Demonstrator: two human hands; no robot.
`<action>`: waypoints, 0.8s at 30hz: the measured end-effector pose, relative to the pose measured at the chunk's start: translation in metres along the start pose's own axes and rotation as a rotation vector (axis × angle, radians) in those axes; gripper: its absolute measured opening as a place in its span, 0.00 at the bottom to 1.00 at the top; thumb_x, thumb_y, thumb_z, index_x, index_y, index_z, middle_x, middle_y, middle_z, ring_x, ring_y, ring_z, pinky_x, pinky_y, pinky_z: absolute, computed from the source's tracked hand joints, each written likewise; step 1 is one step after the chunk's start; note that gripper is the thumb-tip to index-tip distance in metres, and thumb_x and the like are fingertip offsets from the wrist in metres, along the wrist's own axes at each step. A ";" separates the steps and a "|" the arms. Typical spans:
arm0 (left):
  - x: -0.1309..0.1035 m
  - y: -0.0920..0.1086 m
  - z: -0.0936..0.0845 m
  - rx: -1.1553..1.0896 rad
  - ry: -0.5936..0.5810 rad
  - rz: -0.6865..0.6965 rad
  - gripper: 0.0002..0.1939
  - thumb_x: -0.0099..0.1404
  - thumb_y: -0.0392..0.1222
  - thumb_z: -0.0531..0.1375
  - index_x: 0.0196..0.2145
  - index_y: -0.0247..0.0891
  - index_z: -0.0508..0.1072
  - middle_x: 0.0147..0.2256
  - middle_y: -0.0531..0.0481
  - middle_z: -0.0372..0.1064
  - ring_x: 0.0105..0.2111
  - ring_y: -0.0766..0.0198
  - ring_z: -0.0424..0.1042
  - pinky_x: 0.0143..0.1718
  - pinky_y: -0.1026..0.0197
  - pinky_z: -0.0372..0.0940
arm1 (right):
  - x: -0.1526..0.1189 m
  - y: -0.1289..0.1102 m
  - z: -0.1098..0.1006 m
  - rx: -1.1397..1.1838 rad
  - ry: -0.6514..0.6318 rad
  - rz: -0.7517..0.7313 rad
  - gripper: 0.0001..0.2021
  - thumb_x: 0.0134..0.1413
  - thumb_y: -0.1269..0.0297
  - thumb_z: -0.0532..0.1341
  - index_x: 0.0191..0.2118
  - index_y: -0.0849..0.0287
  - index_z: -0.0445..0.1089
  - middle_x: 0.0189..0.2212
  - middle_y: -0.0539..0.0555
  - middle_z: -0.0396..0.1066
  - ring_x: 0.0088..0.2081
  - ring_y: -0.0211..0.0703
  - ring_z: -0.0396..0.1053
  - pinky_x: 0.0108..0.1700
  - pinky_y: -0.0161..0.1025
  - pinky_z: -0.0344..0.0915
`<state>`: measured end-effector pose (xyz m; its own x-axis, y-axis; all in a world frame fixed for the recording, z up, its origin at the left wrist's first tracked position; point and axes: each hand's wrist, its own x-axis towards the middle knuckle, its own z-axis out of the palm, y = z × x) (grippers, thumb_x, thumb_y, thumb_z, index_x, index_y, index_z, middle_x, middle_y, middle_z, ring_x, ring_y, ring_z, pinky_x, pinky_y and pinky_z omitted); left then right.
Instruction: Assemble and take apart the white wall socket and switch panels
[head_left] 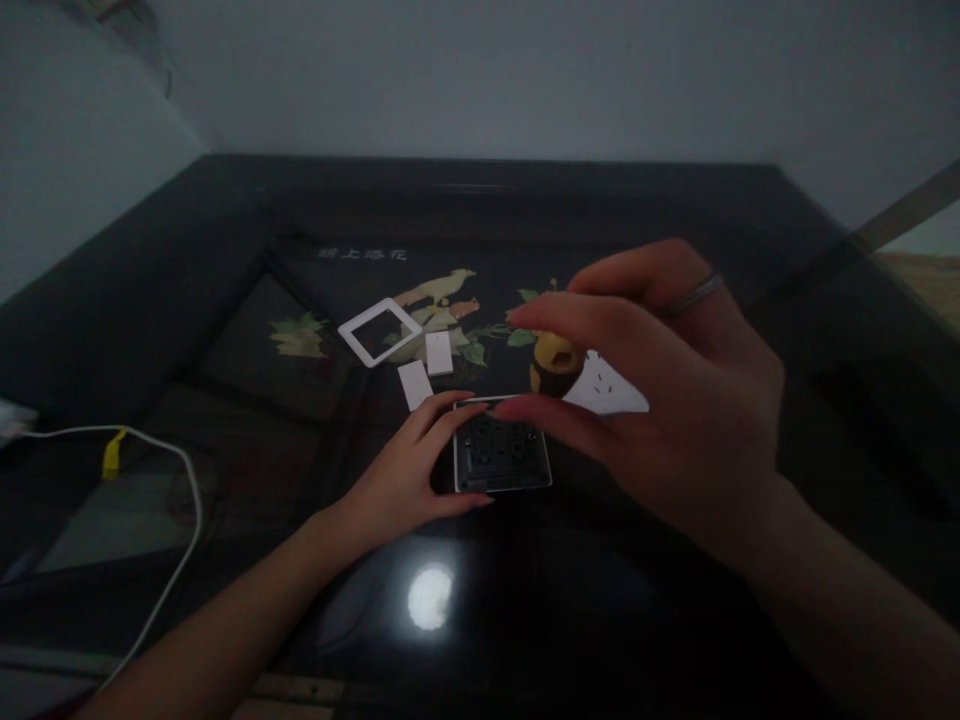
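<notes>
My left hand (409,465) grips a wall socket unit (502,460) by its left side, with fingers along the far edge and thumb at the near edge. Its black back faces up, edged by a thin white rim. Above and to the right of it, my right hand (660,390) is curled, thumb and index finger on either side of a yellow-and-black screwdriver handle (556,360). The shaft is hidden from sight. Partly behind that hand lies a white socket faceplate (604,390) with dark slots.
Beyond my left hand are a white square frame (361,347) and two small white rectangular pieces, one upright piece (439,353) and one tilted piece (414,384). A white cable (196,490) with a yellow tag (112,455) curves along the left of the glossy dark table (525,200).
</notes>
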<state>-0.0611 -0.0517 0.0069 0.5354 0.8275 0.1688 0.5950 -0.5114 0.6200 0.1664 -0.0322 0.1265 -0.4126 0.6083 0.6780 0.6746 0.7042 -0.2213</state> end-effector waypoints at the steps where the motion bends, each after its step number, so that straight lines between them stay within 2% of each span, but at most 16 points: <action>1: 0.000 0.000 0.000 -0.002 0.000 0.000 0.44 0.57 0.53 0.69 0.64 0.47 0.52 0.62 0.39 0.53 0.62 0.43 0.60 0.62 0.40 0.62 | 0.000 0.000 0.003 -0.025 0.035 0.007 0.14 0.57 0.57 0.66 0.47 0.55 0.74 0.38 0.54 0.73 0.38 0.46 0.73 0.38 0.42 0.73; 3: 0.001 0.000 0.000 -0.011 -0.004 -0.004 0.43 0.57 0.52 0.69 0.64 0.47 0.53 0.62 0.39 0.53 0.62 0.43 0.60 0.62 0.39 0.61 | 0.001 0.000 0.003 -0.012 0.022 0.033 0.13 0.57 0.64 0.66 0.48 0.55 0.74 0.36 0.52 0.73 0.37 0.44 0.72 0.38 0.40 0.73; 7: 0.001 0.000 -0.001 -0.029 -0.021 -0.012 0.42 0.58 0.53 0.69 0.63 0.46 0.53 0.62 0.38 0.52 0.63 0.42 0.58 0.63 0.38 0.59 | 0.004 0.003 -0.007 0.097 -0.152 0.076 0.23 0.57 0.77 0.61 0.58 0.58 0.67 0.48 0.53 0.75 0.47 0.44 0.74 0.47 0.38 0.72; 10: 0.001 -0.001 -0.001 -0.025 -0.014 -0.010 0.42 0.58 0.53 0.69 0.63 0.47 0.53 0.62 0.38 0.52 0.62 0.42 0.59 0.63 0.38 0.60 | 0.003 0.003 -0.006 0.146 -0.182 0.074 0.21 0.59 0.74 0.61 0.58 0.58 0.66 0.52 0.54 0.73 0.50 0.45 0.73 0.49 0.39 0.72; 14: 0.001 0.000 0.000 -0.023 -0.003 -0.002 0.44 0.57 0.52 0.69 0.64 0.49 0.52 0.62 0.40 0.53 0.62 0.42 0.59 0.62 0.38 0.60 | 0.000 0.000 0.004 0.056 -0.024 0.065 0.15 0.57 0.63 0.66 0.50 0.56 0.71 0.43 0.55 0.74 0.42 0.47 0.74 0.41 0.41 0.73; 17: 0.002 0.001 -0.001 -0.032 -0.022 -0.012 0.43 0.57 0.52 0.69 0.64 0.49 0.52 0.62 0.39 0.52 0.63 0.41 0.58 0.63 0.36 0.59 | 0.002 0.000 0.001 0.047 -0.045 0.075 0.15 0.55 0.72 0.65 0.49 0.57 0.72 0.41 0.52 0.75 0.41 0.44 0.73 0.42 0.38 0.73; 20: 0.002 0.002 -0.002 -0.037 -0.035 -0.021 0.42 0.58 0.52 0.69 0.63 0.49 0.53 0.62 0.39 0.51 0.63 0.41 0.58 0.63 0.35 0.58 | 0.004 0.001 -0.008 0.118 -0.169 0.100 0.23 0.53 0.82 0.61 0.54 0.57 0.69 0.48 0.51 0.75 0.47 0.43 0.74 0.48 0.37 0.72; 22: 0.002 0.002 -0.002 -0.036 -0.030 -0.016 0.41 0.58 0.52 0.69 0.63 0.49 0.53 0.62 0.39 0.52 0.63 0.41 0.58 0.63 0.35 0.58 | 0.005 0.001 -0.010 0.154 -0.200 0.085 0.25 0.53 0.81 0.61 0.56 0.58 0.67 0.52 0.51 0.74 0.50 0.43 0.73 0.50 0.37 0.71; 24: 0.002 0.001 -0.002 -0.030 -0.024 -0.018 0.42 0.58 0.52 0.69 0.63 0.49 0.53 0.62 0.39 0.52 0.62 0.41 0.58 0.62 0.35 0.58 | 0.003 -0.001 -0.007 0.146 -0.168 0.085 0.21 0.55 0.76 0.62 0.55 0.57 0.68 0.51 0.53 0.73 0.50 0.45 0.73 0.49 0.40 0.72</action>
<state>-0.0603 -0.0499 0.0099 0.5388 0.8308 0.1393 0.5870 -0.4889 0.6453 0.1682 -0.0335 0.1339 -0.4621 0.7116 0.5292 0.6204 0.6858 -0.3805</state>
